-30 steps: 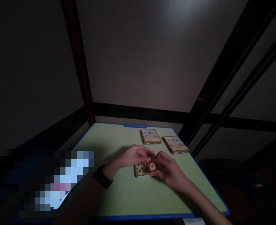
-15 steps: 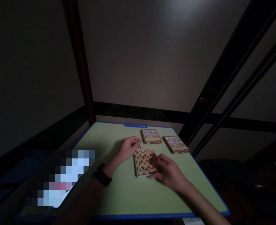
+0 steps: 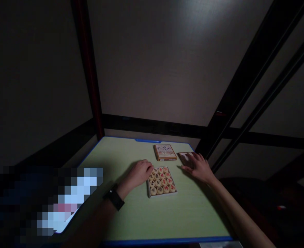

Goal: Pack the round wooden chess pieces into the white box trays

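A shallow tray (image 3: 149, 193) packed with several round pale game pieces marked in red and black lies on the green table (image 3: 141, 217). My left hand (image 3: 139, 173), with a dark watch on the wrist, rests loosely curled against the tray's left edge and holds nothing I can see. My right hand (image 3: 199, 166) lies with fingers spread on the right one of two flat orange-edged boxes (image 3: 183, 155), covering most of it. The other box (image 3: 164, 152) lies uncovered just beyond the tray.
The table has a blue rim (image 3: 167, 240) and stands in a dark room. Dark slanted beams (image 3: 245, 79) rise on the right, and a dark red post (image 3: 88, 75) at the back left. A blurred patch covers the lower left.
My right hand left the tray and moved up and right onto the right box. My left hand came back to the tray's left edge. The tray's pieces now show fully.
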A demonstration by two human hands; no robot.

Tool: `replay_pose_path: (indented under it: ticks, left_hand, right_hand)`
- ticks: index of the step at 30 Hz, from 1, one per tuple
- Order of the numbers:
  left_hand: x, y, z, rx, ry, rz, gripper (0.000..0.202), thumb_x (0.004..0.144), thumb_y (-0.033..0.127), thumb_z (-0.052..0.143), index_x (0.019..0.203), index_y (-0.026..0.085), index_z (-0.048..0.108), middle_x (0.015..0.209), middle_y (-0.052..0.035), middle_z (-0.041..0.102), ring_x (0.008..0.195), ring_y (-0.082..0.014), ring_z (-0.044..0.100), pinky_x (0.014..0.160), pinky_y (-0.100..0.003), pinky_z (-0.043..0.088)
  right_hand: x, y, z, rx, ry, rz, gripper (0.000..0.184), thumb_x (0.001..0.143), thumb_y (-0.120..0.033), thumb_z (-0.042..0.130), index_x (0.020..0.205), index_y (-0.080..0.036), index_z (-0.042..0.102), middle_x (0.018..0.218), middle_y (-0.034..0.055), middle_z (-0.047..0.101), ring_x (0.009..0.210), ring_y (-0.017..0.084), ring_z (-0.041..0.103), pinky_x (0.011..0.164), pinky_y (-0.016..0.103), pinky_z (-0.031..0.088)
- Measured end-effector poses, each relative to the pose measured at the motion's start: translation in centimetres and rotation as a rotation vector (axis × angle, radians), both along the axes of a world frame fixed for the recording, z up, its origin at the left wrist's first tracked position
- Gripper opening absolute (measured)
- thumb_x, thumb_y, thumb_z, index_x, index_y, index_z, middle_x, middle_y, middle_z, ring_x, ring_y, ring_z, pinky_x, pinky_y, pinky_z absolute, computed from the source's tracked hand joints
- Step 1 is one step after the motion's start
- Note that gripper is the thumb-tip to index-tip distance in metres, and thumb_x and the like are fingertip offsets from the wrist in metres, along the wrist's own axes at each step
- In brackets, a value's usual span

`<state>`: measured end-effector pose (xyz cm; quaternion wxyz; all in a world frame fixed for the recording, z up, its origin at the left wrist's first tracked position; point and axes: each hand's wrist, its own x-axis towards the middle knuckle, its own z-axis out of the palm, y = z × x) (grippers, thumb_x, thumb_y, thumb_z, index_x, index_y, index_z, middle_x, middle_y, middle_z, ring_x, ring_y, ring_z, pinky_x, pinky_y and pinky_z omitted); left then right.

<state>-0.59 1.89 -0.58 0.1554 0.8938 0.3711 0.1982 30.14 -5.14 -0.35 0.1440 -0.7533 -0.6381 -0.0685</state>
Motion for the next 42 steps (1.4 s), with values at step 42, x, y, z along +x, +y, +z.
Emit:
replay_pose_path:
  ticks: [42]
  left_hand:
    - [-0.4, 0.4, 0.8, -0.231, -0.149, 0.052, 0.022, 0.085, 0.023, 0.056, 0.092, 0.017, 0.077, 0.097, -0.0068, 0.077, 0.090, -0.0198, 0.068, 0.083, -0.027, 0.047]
  right_hand:
    - [-20.4, -6.5, 0.0, -0.293, -0.022, 0.016, 0.085, 0.087, -0.076, 0.037, 0.152, -0.021, 0.037, 0.157, 0.0234, 0.028, 0.137, 0.055, 0.030, 0.099, 0.070, 0.031]
